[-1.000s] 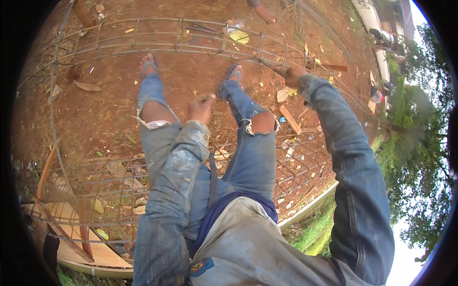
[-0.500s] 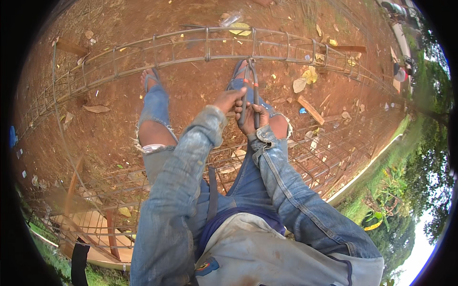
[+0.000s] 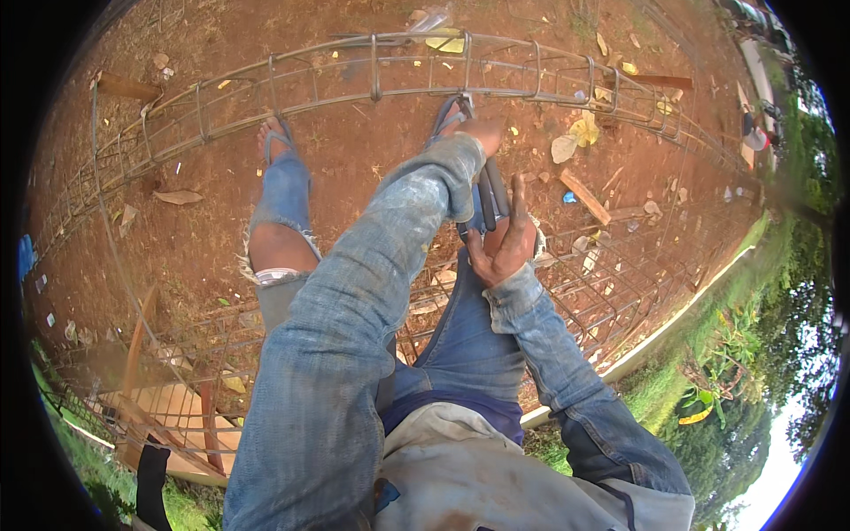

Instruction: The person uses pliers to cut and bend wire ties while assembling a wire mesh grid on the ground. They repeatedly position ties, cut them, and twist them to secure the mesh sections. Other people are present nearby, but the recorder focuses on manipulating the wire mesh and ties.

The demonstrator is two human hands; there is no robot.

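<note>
Pincers with long grey handles (image 3: 489, 196) point away from me, their jaws at the near bar of a long rebar cage (image 3: 375, 73). My left hand (image 3: 481, 134) is closed round the pincers just below the jaws and covers part of them; its fingers are partly hidden. Beside the handle ends, my right hand (image 3: 506, 251) is open, its fingers spread and nothing gripped. The cage is made of thin long bars with several square stirrups round them, and it curves across the view beyond my feet.
Another rebar cage (image 3: 611, 296) runs beneath my legs. Wood pieces (image 3: 584, 196), dry leaves (image 3: 564, 148) and a clear plastic bottle (image 3: 430, 19) lie on red soil. A wooden board (image 3: 173, 423) is at the lower left. Grass and trees (image 3: 735, 434) border the right.
My left hand has slid up the pincers toward the jaws. My right hand has let go of the handles, opened and dropped back a little.
</note>
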